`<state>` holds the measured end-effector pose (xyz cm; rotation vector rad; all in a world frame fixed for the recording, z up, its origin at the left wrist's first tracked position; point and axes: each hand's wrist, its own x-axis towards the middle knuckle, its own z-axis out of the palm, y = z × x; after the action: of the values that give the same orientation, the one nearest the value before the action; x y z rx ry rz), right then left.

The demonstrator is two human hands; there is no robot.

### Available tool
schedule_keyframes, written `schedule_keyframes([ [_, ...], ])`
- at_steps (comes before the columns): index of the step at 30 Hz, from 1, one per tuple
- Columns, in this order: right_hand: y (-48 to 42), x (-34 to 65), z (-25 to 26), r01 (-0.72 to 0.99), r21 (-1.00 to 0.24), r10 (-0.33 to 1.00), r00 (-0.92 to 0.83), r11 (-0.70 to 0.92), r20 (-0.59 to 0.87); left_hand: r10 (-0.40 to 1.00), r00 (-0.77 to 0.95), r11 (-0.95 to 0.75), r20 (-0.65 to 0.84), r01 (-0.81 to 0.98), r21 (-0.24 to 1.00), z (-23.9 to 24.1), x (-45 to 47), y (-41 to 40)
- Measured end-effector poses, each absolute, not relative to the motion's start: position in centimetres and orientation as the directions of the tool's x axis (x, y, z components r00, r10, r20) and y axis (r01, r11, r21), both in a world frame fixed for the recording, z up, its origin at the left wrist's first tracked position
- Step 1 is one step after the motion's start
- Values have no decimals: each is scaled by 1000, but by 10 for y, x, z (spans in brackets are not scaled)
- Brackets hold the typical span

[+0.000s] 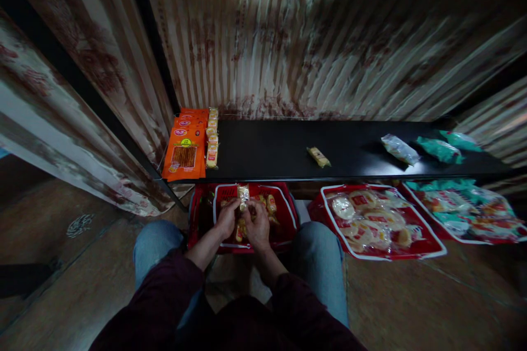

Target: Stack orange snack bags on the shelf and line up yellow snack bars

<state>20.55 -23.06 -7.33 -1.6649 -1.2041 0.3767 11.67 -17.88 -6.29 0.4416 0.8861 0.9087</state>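
Note:
Above a red basket (290,219) between my knees, my left hand (227,218) and my right hand (258,225) come together on a small yellow wrapped snack (243,196). The fingers of both hands are closed at its lower end, and its upper part shows above them. More small yellow packets (270,204) lie in the basket below, partly hidden by my hands. On the black shelf (263,148) ahead, a row of similar yellow packets (212,148) stands beside orange snack bags (184,151).
A single yellow packet (318,157) lies mid-shelf. Farther right are a silvery-white packet (400,150) and green packets (440,149). On the floor to the right, one red basket (329,191) holds round wrapped pastries, and another basket (447,235) holds green-and-clear packets. A patterned curtain (280,38) hangs behind the shelf.

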Motion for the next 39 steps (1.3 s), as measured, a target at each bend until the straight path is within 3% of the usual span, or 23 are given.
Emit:
schedule_keyframes([
  [10,-232,202,-66,618,-786,846,409,18,342,838,283,543,-468,-531,651,-64,112,-181],
  [16,-233,198,-54,652,-758,827,408,32,386,789,369,614,-492,-521,593,-50,106,-180],
  [24,-213,198,-28,654,-753,791,419,77,446,778,476,624,-409,-519,583,-16,103,-154],
  [32,-192,194,-14,697,-708,792,368,111,487,781,521,606,-344,-502,617,-17,95,-132],
  [39,-177,187,-10,714,-690,818,325,118,475,796,460,602,-394,-534,593,-15,90,-128],
])
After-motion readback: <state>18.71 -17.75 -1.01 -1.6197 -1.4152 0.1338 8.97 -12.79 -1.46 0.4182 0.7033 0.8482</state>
